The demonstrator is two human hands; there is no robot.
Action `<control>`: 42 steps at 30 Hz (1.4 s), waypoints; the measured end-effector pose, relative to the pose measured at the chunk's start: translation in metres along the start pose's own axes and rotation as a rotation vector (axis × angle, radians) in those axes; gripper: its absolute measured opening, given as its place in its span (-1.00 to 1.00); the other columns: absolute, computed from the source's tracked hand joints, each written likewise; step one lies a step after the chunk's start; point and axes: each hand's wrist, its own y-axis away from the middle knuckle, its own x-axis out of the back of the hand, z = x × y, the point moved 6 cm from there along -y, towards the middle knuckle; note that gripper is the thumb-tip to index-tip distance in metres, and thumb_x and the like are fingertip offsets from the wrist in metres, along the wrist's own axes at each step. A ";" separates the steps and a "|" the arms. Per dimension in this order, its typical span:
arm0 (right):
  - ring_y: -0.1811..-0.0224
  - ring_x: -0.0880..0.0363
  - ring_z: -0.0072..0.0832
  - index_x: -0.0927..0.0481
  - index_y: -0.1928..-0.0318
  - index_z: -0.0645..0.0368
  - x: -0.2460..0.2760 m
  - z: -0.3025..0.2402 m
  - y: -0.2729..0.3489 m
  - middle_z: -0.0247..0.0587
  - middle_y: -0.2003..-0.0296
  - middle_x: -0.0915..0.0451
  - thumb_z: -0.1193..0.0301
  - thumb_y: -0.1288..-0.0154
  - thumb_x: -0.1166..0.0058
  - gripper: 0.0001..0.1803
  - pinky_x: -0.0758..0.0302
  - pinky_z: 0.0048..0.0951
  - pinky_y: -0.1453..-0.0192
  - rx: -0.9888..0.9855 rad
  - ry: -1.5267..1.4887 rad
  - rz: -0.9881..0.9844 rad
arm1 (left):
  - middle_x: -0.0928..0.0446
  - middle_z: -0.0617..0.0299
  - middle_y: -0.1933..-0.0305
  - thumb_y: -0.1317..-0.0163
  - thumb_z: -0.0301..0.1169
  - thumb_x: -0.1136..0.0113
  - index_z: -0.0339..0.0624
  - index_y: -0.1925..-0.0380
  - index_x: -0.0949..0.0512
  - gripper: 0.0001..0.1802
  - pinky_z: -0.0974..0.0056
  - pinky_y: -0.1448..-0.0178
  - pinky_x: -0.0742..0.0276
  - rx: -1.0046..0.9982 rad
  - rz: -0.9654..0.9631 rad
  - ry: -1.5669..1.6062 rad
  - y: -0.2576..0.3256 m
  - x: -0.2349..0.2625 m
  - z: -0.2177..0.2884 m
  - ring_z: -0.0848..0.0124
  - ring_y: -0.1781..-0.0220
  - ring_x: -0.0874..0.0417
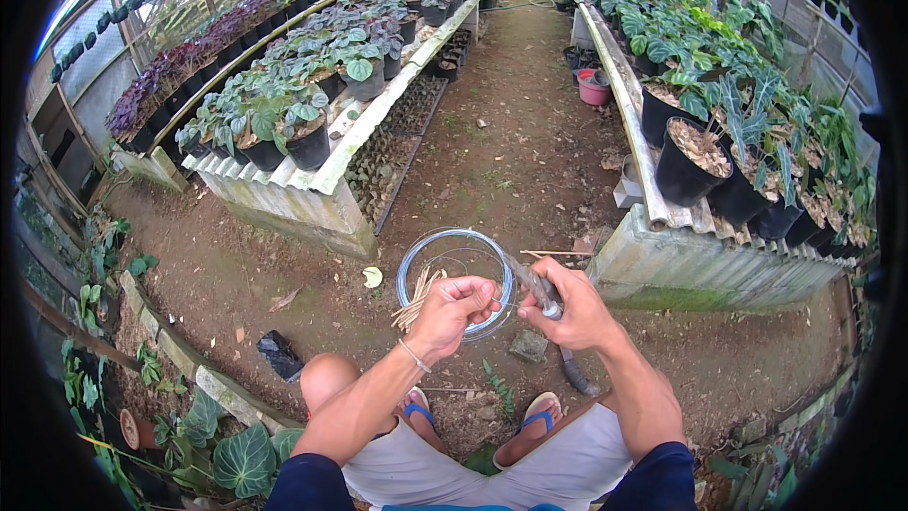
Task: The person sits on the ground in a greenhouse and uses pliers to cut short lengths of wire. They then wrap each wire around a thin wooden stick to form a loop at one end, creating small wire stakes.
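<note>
My left hand (pixel 454 312) is closed in a pinch, with a thin strand that looks like wire at its fingertips. Opposite it, my right hand (pixel 572 310) wraps round a worn grey rod-shaped tool (pixel 535 281) with a pale end; its exact kind is unclear. Below and behind both hands, a coil of pale blue-silver wire (pixel 407 265) lies on the ground, partly hidden by them. A bundle of thin tan sticks (pixel 412 307) rests on the coil's left side, next to my left hand.
Corrugated benches bearing potted plants flank a dirt path (pixel 492 132). Nearby on the ground are a stone block (pixel 529 346), a dark curved piece (pixel 577 375), a black plastic bag (pixel 280 356) and a leaf (pixel 373 276). A pink pot (pixel 594 87) stands farther up the path.
</note>
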 end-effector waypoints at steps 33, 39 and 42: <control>0.37 -0.49 -0.58 -0.50 0.00 0.22 0.025 0.074 0.009 -0.36 0.39 -0.55 0.34 -0.30 -0.38 -0.61 -0.42 -0.46 0.27 -0.479 -0.121 0.519 | -0.70 0.23 0.19 -0.44 -0.33 -0.32 -0.27 0.13 -0.64 -0.79 0.43 0.10 -0.55 -0.522 0.304 -0.014 0.002 0.021 0.032 0.56 0.25 -0.63; -0.22 -0.62 0.04 -0.53 -0.18 0.30 -0.053 0.131 0.018 0.25 -0.08 -0.63 0.11 -0.10 -0.36 -0.29 -0.48 0.01 -0.31 -0.698 0.413 -0.239 | -0.69 0.20 0.18 -0.44 -0.41 -0.30 -0.28 0.16 -0.62 -0.86 0.39 0.10 -0.51 -0.592 0.319 -0.005 0.001 0.033 0.047 0.52 0.22 -0.60; -0.26 -0.58 0.08 -0.52 -0.23 0.30 -0.105 0.167 0.040 0.25 -0.18 -0.59 0.18 -0.14 -0.27 -0.32 -0.47 0.07 -0.34 -0.667 0.719 -0.566 | -0.67 0.19 0.15 -0.46 -0.41 -0.26 -0.25 0.14 -0.61 -0.87 0.37 0.09 -0.47 -0.610 0.313 -0.004 -0.002 0.046 0.053 0.49 0.17 -0.59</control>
